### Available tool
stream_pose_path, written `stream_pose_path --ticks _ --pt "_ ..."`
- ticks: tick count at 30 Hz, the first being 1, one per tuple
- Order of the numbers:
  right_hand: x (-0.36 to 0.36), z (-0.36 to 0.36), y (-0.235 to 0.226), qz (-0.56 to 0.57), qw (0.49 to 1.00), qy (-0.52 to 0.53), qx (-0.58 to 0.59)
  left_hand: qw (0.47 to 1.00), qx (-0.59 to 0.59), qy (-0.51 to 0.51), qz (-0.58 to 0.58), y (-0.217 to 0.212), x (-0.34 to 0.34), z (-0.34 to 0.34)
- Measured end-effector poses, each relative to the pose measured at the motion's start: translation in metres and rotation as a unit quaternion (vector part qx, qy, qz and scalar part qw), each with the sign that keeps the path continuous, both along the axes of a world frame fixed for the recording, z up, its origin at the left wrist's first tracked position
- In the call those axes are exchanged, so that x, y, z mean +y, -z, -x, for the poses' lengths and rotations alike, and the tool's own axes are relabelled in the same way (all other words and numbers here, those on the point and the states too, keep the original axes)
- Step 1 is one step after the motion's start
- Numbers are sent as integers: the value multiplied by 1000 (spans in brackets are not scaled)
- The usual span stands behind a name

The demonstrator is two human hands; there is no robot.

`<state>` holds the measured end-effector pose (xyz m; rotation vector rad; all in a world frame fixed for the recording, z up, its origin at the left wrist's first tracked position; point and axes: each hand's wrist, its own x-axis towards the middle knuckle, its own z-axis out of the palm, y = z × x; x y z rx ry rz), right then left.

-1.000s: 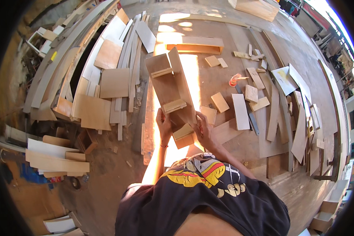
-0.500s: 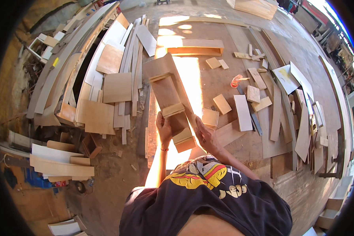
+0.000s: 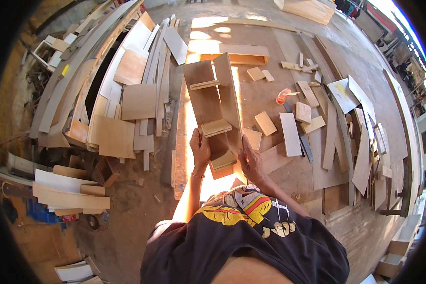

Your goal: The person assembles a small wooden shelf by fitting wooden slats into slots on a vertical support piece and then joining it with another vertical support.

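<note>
1. To our left we see a heap of flat pale plywood offcuts (image 3: pixel 128 102) lying overlapped on the floor.
2. Beyond it, long grey boards (image 3: pixel 75 71) lean in a curved stack.
3. Ahead of us lies a shallow open wooden box (image 3: pixel 236 54) in sunlight.
4. To our right, small rectangular wood blocks (image 3: pixel 265 123) and narrow pale strips (image 3: pixel 289 135) lie scattered.
5. Near them sits a small orange-red plastic object (image 3: pixel 283 96).
</note>
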<state>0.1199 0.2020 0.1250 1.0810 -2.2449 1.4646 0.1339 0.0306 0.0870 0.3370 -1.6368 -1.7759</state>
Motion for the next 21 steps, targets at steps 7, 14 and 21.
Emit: stream_pose_path --ticks 7,14,21 --pt "-5 2 0 15 1000 -2 -9 999 -15 13 36 11 -7 7" --pt "-4 4 5 6 999 -5 -37 999 -10 30 -11 8 -2 7" --pt "-12 17 16 3 1000 15 -18 988 -33 73 -131 31 -2 17"
